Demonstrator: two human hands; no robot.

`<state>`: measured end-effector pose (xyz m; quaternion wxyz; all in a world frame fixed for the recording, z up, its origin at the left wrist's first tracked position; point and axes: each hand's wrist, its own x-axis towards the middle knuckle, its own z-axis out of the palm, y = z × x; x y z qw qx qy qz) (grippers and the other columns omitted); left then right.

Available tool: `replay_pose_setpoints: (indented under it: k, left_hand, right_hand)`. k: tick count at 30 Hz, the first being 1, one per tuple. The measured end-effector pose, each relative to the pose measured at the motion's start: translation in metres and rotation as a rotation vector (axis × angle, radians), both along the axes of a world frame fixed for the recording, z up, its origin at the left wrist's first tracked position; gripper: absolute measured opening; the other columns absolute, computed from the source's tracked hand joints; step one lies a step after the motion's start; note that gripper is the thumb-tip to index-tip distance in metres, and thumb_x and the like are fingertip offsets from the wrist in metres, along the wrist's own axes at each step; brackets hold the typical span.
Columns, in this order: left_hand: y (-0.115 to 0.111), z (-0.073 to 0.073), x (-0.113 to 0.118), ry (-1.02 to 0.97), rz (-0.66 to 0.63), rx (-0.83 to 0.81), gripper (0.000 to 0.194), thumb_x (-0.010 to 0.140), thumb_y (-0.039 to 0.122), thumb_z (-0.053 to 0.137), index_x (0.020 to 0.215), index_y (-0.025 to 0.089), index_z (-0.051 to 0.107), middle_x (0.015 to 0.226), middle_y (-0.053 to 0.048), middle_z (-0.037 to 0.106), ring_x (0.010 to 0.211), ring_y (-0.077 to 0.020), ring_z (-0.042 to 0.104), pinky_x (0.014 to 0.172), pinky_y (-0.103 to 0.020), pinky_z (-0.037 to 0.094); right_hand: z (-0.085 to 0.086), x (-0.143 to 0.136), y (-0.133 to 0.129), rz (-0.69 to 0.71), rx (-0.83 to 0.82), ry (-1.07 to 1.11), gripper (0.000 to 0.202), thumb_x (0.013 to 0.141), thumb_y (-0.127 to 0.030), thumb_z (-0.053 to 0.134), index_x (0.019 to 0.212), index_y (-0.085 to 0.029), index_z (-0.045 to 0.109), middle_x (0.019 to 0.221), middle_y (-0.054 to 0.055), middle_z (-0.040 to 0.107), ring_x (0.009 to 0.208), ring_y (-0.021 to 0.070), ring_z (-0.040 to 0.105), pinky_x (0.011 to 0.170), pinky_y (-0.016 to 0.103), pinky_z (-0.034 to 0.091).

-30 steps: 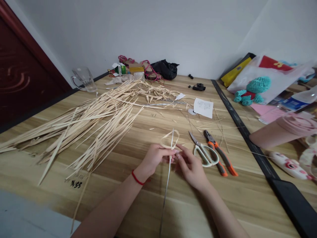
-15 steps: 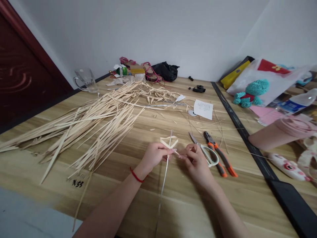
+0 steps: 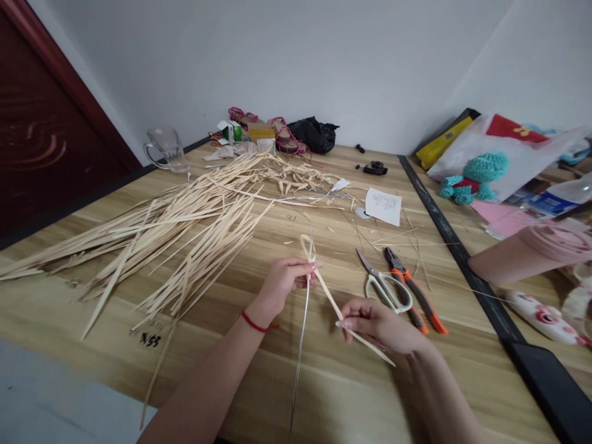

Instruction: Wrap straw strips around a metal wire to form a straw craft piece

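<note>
Strip [image 3: 329,296] in right hand [image 3: 377,324], scissors [image 3: 375,274] near, black edging [image 3: 490,305] well apart

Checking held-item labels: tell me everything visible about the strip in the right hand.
The strip is pale, narrow and flat-looking, like straw or split wood. Its far part bends into a small loop at the wire; how it wraps there is unclear. The left hand pinches where they meet. From there it runs straight, slanting right and nearer, through the fingers of the right hand, to a tapered free end.
</note>
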<state>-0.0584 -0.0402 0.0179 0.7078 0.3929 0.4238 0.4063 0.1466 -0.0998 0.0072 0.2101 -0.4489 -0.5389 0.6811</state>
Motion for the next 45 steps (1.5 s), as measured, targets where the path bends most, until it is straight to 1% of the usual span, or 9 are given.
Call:
replay_pose_setpoints:
  k: [7, 10, 15, 18, 24, 29, 36, 41, 45]
  left_hand:
    - [0.005, 0.0, -0.009, -0.032, 0.077, 0.003, 0.022, 0.061, 0.031, 0.076, 0.076, 0.014, 0.073, 0.07, -0.003, 0.065, 0.062, -0.0096, 0.055, 0.061, -0.022, 0.044]
    - [0.004, 0.0, -0.008, -0.026, 0.043, 0.014, 0.021, 0.062, 0.03, 0.075, 0.073, 0.014, 0.073, 0.068, -0.003, 0.064, 0.062, -0.0093, 0.054, 0.06, -0.021, 0.042]
    - [-0.007, -0.004, 0.008, 0.013, -0.041, -0.005, 0.02, 0.062, 0.031, 0.073, 0.071, 0.013, 0.072, 0.067, -0.004, 0.065, 0.061, -0.0118, 0.055, 0.059, -0.024, 0.041]
    - [-0.015, -0.005, 0.017, 0.006, -0.122, -0.005, 0.022, 0.062, 0.031, 0.074, 0.072, 0.012, 0.072, 0.069, -0.006, 0.066, 0.062, -0.013, 0.055, 0.059, -0.024, 0.04]
    - [-0.018, -0.003, 0.018, -0.032, -0.227, 0.055, 0.022, 0.065, 0.033, 0.072, 0.075, 0.013, 0.073, 0.071, -0.006, 0.066, 0.067, -0.0143, 0.055, 0.064, -0.025, 0.04]
    - [-0.012, -0.004, 0.013, 0.023, -0.179, 0.022, 0.025, 0.062, 0.033, 0.074, 0.074, 0.012, 0.073, 0.07, -0.005, 0.064, 0.063, -0.0119, 0.052, 0.06, -0.024, 0.038]
    - [0.002, -0.003, -0.001, 0.024, -0.08, 0.033, 0.023, 0.065, 0.031, 0.072, 0.078, 0.012, 0.073, 0.073, -0.006, 0.065, 0.067, -0.0129, 0.054, 0.063, -0.024, 0.041]
    - [-0.002, -0.001, 0.005, 0.038, -0.116, -0.006, 0.023, 0.063, 0.032, 0.073, 0.073, 0.012, 0.071, 0.065, -0.004, 0.064, 0.062, -0.0131, 0.056, 0.061, -0.025, 0.043]
    - [-0.01, -0.002, 0.014, 0.01, -0.186, -0.049, 0.025, 0.064, 0.036, 0.073, 0.067, 0.012, 0.067, 0.063, -0.003, 0.063, 0.058, -0.0123, 0.055, 0.059, -0.025, 0.043]
  right_hand:
    - [0.011, 0.019, -0.01, 0.221, -0.202, -0.073, 0.021, 0.072, -0.035, 0.069, 0.077, -0.015, 0.065, 0.064, 0.002, 0.067, 0.03, 0.0023, 0.038, 0.028, 0.015, 0.02]
    - [0.012, 0.017, -0.008, 0.264, -0.2, -0.036, 0.025, 0.072, -0.034, 0.069, 0.089, -0.016, 0.067, 0.079, 0.005, 0.07, 0.033, 0.0027, 0.046, 0.029, 0.013, 0.024]
    - [0.009, -0.001, -0.004, 0.016, -0.007, 0.223, 0.045, 0.075, -0.039, 0.066, 0.115, -0.02, 0.057, 0.11, 0.011, 0.063, 0.039, -0.0002, 0.043, 0.035, 0.014, 0.033]
    - [0.002, -0.011, -0.003, -0.121, 0.046, 0.231, 0.033, 0.081, -0.042, 0.06, 0.1, -0.014, 0.063, 0.087, 0.007, 0.067, 0.034, 0.0003, 0.037, 0.033, 0.015, 0.028]
    - [-0.005, -0.014, 0.0, -0.163, 0.034, 0.152, 0.035, 0.078, -0.047, 0.06, 0.082, -0.012, 0.063, 0.064, 0.002, 0.065, 0.033, 0.0025, 0.035, 0.032, 0.016, 0.024]
    - [0.008, -0.018, -0.006, 0.051, -0.016, 0.124, 0.033, 0.081, -0.045, 0.058, 0.076, -0.013, 0.062, 0.072, 0.006, 0.07, 0.031, 0.0033, 0.043, 0.03, 0.016, 0.024]
    - [0.012, -0.018, -0.011, 0.209, -0.156, 0.091, 0.031, 0.079, -0.044, 0.059, 0.078, -0.013, 0.063, 0.077, 0.007, 0.071, 0.038, 0.0074, 0.055, 0.036, 0.018, 0.039]
    - [0.004, -0.021, -0.004, -0.002, -0.034, 0.121, 0.034, 0.077, -0.044, 0.062, 0.094, -0.014, 0.064, 0.085, 0.007, 0.07, 0.036, 0.0039, 0.048, 0.034, 0.016, 0.035]
    - [-0.005, -0.026, 0.001, -0.2, 0.007, 0.181, 0.033, 0.079, -0.047, 0.059, 0.081, -0.014, 0.061, 0.076, 0.005, 0.069, 0.031, 0.0017, 0.037, 0.03, 0.016, 0.025]
